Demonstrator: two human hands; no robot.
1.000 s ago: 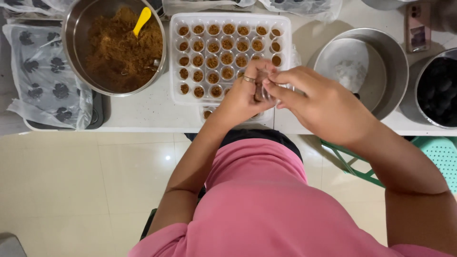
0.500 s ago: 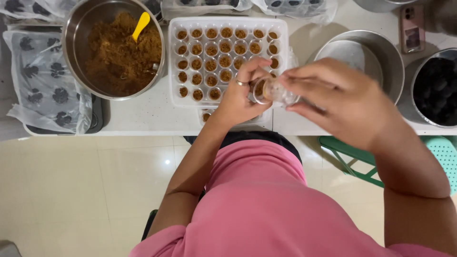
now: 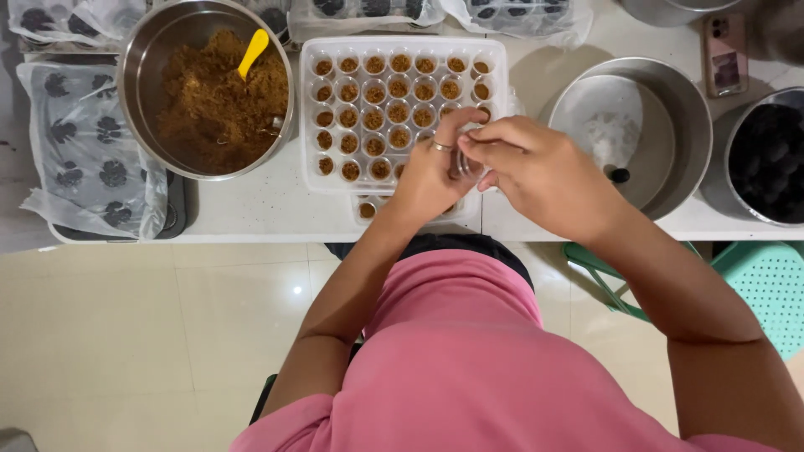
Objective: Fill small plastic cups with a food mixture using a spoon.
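My left hand (image 3: 427, 176) and my right hand (image 3: 532, 172) meet over the near right corner of a white tray (image 3: 311, 109) holding several small clear cups with brown crumbs. Both hands pinch one small clear plastic cup (image 3: 466, 163) between their fingertips. A ring sits on a finger of my left hand. The cup's contents are hidden by my fingers. Left of the tray stands a steel bowl (image 3: 134, 84) of brown crumbs with a yellow spoon (image 3: 253, 48) in it.
A steel bowl (image 3: 678, 117) with a white plastic bag stands right of the tray, and a pot (image 3: 766, 159) of dark balls at the far right. Wrapped trays (image 3: 84, 142) lie at the left. A phone (image 3: 724, 54) lies at the back. A green stool (image 3: 754, 285) stands below.
My hands have shifted slightly down and toward the tray's near right corner, and my right hand now covers more of the small cup than half a second ago.
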